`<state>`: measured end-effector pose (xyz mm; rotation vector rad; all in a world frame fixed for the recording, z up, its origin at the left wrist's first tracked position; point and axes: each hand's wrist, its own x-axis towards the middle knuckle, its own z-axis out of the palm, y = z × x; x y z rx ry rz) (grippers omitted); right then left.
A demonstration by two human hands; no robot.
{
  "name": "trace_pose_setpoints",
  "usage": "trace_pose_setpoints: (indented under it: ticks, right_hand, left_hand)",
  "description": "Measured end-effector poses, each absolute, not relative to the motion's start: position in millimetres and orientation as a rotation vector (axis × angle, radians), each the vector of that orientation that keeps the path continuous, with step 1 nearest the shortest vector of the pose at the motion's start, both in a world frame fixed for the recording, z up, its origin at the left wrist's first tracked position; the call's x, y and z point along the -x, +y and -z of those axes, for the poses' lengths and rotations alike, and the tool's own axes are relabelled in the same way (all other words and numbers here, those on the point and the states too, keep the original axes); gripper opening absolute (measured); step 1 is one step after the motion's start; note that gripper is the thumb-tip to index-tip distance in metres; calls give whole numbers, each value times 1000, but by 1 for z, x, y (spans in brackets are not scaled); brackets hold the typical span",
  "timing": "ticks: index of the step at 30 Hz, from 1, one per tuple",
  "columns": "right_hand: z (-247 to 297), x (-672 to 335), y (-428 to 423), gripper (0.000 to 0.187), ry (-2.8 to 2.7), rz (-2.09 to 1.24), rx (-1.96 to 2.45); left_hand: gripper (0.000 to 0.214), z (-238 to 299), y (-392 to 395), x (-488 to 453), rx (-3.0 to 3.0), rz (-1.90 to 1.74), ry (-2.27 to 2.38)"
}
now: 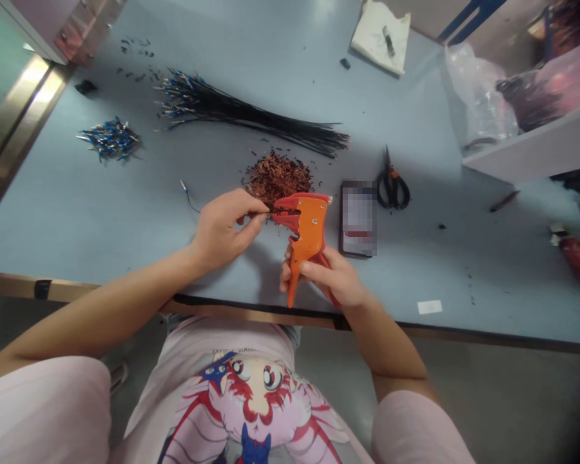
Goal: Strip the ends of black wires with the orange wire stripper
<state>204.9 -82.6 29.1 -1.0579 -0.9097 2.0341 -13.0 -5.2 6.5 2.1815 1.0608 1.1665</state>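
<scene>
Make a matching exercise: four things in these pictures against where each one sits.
Things:
1. Orange wire stripper
2. Black-handled scissors
3. Sheaf of black wires with blue ends
4. Heap of copper-coloured wire bits

Places:
A. Farthest from the person, fanned out
B. Gripped in the right hand
C. Just beyond the left hand
D. Right of a blurred rectangular object

Pairs: 1-B, 2-D, 3-A, 4-C

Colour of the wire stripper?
The wire stripper is orange, red at the jaws; head view shows it best.
</scene>
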Motion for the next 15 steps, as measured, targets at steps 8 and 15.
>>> trace_pose_setpoints:
  ticks: [8, 15]
  right_hand:
    - [-29, -206, -84, 36, -955, -1996, 1143]
    - [-24, -200, -85, 44, -979, -1945, 1205]
  left_hand:
    - [13, -7, -4, 13, -2168, -1224, 1000]
    - [17, -9, -6, 14, -2232, -1099, 1052]
